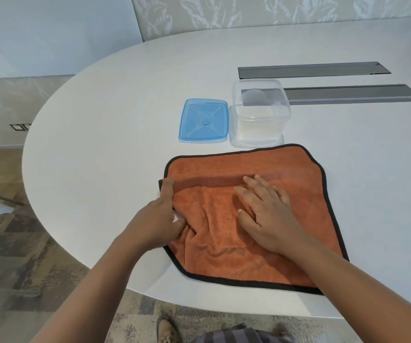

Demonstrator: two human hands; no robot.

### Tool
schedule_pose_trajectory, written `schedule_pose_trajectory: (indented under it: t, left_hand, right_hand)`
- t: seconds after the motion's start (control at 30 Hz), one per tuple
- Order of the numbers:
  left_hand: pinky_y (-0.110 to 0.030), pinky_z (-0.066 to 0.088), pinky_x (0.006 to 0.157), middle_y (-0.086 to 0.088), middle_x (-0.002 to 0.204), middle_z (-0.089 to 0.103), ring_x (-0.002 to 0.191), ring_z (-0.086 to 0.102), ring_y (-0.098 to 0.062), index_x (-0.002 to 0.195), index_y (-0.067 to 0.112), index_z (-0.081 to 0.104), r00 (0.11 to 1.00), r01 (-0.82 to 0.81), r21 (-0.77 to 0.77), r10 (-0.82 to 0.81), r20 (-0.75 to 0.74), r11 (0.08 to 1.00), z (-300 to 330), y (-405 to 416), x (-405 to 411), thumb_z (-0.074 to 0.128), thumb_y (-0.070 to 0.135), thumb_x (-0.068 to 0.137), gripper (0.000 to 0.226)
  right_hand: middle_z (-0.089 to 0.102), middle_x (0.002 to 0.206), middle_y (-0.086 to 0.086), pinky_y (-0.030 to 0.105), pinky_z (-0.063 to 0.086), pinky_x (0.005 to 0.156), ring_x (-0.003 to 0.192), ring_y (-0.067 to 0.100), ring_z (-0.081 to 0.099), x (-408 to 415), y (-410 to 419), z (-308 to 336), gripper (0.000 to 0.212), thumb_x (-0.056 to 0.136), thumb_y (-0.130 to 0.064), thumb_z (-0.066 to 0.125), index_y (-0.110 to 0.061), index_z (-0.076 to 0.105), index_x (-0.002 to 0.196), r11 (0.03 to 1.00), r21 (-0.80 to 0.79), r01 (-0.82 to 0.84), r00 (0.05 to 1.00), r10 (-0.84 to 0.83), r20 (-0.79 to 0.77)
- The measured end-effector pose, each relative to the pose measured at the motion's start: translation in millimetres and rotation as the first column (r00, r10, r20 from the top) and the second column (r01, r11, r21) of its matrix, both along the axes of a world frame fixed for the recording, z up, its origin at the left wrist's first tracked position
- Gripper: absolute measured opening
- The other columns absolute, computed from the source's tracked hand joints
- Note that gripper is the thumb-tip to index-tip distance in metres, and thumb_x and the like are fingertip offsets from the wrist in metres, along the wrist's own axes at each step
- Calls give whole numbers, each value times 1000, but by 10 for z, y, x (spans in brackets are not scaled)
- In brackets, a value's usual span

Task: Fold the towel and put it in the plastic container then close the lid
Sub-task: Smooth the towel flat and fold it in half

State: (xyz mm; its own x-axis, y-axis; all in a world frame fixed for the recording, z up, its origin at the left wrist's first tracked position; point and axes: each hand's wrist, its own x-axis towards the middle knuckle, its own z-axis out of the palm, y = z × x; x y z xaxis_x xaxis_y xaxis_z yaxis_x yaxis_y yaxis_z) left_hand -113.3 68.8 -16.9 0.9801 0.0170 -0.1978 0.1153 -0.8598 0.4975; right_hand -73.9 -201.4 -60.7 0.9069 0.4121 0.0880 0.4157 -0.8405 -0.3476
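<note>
An orange towel (298, 194) with a black border lies spread on the white table, rumpled near its left side. My left hand (160, 219) pinches the towel's left edge, where a fold of cloth is bunched up. My right hand (263, 211) rests flat on the middle of the towel, fingers apart. Just beyond the towel stands the clear plastic container (261, 112), open and empty. Its blue lid (203, 121) lies flat on the table to the container's left.
The white oval table (100, 144) has its rounded edge close on my left and front. Two dark recessed slots (347, 94) run across the tabletop behind the container. Patterned floor and my shoes show below.
</note>
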Motion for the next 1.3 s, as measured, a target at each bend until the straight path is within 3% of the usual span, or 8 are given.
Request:
schedule_pose_trajectory:
  t: [0.17,0.37,0.5,0.63,0.73,0.83,0.97,1.3]
  left_hand:
    - [-21,40,50,5,65,60,58,62,-10,154,43,-5,994,37,-14,-38,-107,999,60,39,-64,58,28,87,93]
    - [-32,60,52,-6,70,73,55,72,-17,145,55,-10,946,-25,31,33,-321,999,160,296,-135,69,25,67,115]
    - [-24,52,43,-1,66,74,51,70,-11,147,53,-19,893,64,123,-1,-451,990,190,403,-173,74,26,64,127]
    - [-36,55,58,10,76,66,64,65,-7,145,50,14,998,54,191,-44,-54,980,163,364,-95,75,48,68,99]
    - [-29,49,64,11,82,57,65,58,-6,136,41,38,958,-23,-139,62,281,990,0,182,31,74,23,86,64]
    - [-22,44,71,8,95,54,75,55,-3,139,34,39,923,-71,-326,186,337,943,-214,19,53,62,4,92,60]
    - [-43,54,87,4,116,51,97,61,-24,131,38,37,824,-192,-482,408,394,855,-390,-122,-47,44,-3,95,55]
    - [-48,44,100,-3,132,50,115,52,-26,140,22,37,789,-344,-235,415,454,909,-496,106,-228,45,11,101,41]
  right_hand:
    - [14,173,-5,53,9,121,158,21,4,33,42,-61,72,94,-71,13,-40,29,157,989,-142,31,998,-39,-55]
    - [18,172,-3,52,10,122,158,22,10,22,77,-75,74,92,-73,17,-41,31,157,982,-163,97,994,-104,-35]
    - [19,172,-1,55,12,121,158,24,11,6,92,-82,74,92,-73,19,-41,32,157,974,-183,131,990,-137,-21]
    - [20,172,0,55,12,120,157,25,13,2,103,-95,73,92,-73,20,-41,32,157,971,-196,138,990,-143,-12]
    - [22,171,-1,55,12,120,157,25,14,11,99,-103,73,92,-74,19,-41,33,156,970,-198,141,989,-145,-6]
    - [25,170,0,55,13,120,156,26,17,-1,97,-109,73,92,-74,20,-41,35,155,971,-191,145,989,-147,2]
    - [27,169,0,56,14,119,156,26,18,8,93,-107,72,92,-74,22,-40,36,155,972,-185,148,989,-149,7]
    - [20,171,-2,55,11,120,157,23,12,52,80,-123,75,91,-77,20,-42,32,156,971,-165,172,984,-177,-14]
